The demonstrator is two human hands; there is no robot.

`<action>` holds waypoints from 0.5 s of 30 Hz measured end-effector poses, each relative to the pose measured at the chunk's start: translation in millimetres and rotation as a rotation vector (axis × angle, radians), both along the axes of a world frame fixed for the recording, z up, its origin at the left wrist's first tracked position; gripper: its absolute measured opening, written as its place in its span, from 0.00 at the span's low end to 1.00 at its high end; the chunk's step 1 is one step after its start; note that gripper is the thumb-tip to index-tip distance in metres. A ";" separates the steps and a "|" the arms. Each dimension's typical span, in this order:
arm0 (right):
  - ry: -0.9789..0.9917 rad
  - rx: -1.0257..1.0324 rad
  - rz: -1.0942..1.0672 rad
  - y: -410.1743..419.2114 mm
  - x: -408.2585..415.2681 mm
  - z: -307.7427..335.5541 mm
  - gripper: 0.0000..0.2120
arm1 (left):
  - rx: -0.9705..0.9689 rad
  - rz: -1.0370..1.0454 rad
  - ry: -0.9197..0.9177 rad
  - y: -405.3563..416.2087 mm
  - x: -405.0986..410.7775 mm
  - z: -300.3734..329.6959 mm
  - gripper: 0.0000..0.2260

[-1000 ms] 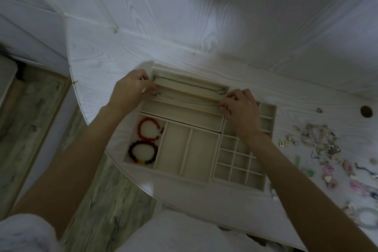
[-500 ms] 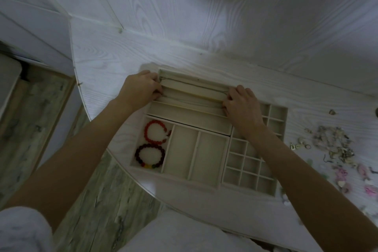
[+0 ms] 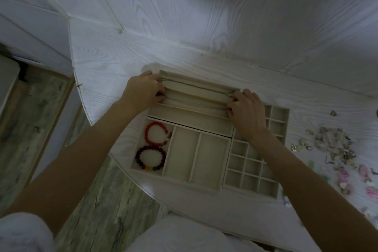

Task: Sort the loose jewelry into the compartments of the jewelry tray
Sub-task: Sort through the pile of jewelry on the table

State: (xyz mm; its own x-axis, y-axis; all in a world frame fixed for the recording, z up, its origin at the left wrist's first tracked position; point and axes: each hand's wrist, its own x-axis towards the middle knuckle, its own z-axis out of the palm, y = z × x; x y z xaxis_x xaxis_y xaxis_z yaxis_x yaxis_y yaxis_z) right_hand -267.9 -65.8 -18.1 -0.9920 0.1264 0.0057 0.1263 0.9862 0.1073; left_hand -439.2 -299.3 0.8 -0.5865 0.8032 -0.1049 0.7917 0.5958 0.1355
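Both hands work at the far end of the jewelry tray (image 3: 212,187), at the long narrow slots that run left to right. The left hand (image 3: 143,90) pinches one end of a thin chain (image 3: 196,106) at the left wall of the slots, and the right hand (image 3: 244,108) pinches the other end at the right wall, fingers curled on it. Holding both ends this way seems meant to draw the chain straight so it lies flat along the slot instead of bunching. Its long axis runs left to right, matching the slot, dipping slightly toward the right.

A second chain (image 3: 194,86) already lies stretched in the farthest slot, pointing the same way. Exactly which slot the held chain sits in is hard to tell in the dim light; it looks like the second from the far side.

A red bracelet (image 3: 156,133) and a dark bracelet (image 3: 150,157) lie together in the near left compartment. The pile of loose jewelry (image 3: 335,145) waits on the table (image 3: 114,57), well to the right of the tray.
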 end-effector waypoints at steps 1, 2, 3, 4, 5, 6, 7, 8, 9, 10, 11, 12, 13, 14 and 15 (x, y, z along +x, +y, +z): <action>0.006 -0.013 0.010 0.6 0.1 0.7 0.06 | 0.000 -0.022 -0.010 0.9 0.1 -0.4 0.04; 0.009 -0.018 0.019 0.7 0.1 2.1 0.06 | 0.002 -0.042 -0.014 0.8 0.2 -1.1 0.05; 0.009 -0.018 0.026 0.5 -0.2 3.2 0.06 | 0.004 -0.058 -0.011 0.4 -0.2 -1.3 0.06; 0.002 -0.010 0.031 0.3 -0.9 4.5 0.07 | 0.003 -0.069 -0.002 0.2 -0.7 -1.2 0.06; -0.010 0.001 0.033 -0.2 -1.5 5.5 0.07 | -0.001 -0.076 0.008 -0.1 -1.2 -0.4 0.06; -0.024 0.010 0.033 -0.7 -1.8 6.6 0.07 | -0.006 -0.082 0.015 -0.2 -1.6 0.7 0.06; -0.036 0.015 0.030 -1.1 -2.0 7.3 0.07 | -0.009 -0.087 0.020 -0.3 -1.9 1.6 0.06; -0.046 0.017 0.025 -1.7 -2.3 7.8 0.08 | -0.008 -0.090 0.026 -0.6 -2.2 2.2 0.07; -0.054 0.015 0.019 -2.1 -2.4 8.2 0.08 | -0.005 -0.091 0.030 -0.6 -1.9 3.1 0.07; -0.059 0.012 0.013 -2.2 -2.3 8.4 0.08 | 0.002 -0.089 0.031 -0.7 -1.4 3.5 0.07; -0.061 0.010 0.002 -2.7 -2.1 8.2 0.08 | 0.012 -0.084 0.031 -1.4 -0.9 3.8 0.07; -0.062 0.011 -0.011 -2.7 -1.9 8.2 0.08 | 0.024 -0.076 0.030 -2.2 -0.5 3.8 0.07; -0.060 0.009 -0.025 -3.0 -1.6 7.9 0.07 | 0.037 -0.063 0.029 -3.1 0.3 4.0 0.07; -0.054 0.003 -0.037 -3.2 -1.5 7.5 0.07 | 0.052 -0.048 0.030 -4.3 0.6 3.8 0.07; -0.048 -0.004 -0.048 -3.4 -1.3 6.6 0.07 | 0.070 -0.031 0.030 -5.8 0.8 3.2 0.07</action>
State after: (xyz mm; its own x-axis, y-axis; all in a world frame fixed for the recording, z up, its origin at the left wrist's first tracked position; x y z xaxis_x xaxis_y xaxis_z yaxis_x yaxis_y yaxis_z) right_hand -269.2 -69.2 -11.4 -0.9838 0.1741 -0.0421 0.1686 0.9794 0.1108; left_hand -438.4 -305.1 3.9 -0.5630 0.8259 -0.0311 0.8141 0.5606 0.1518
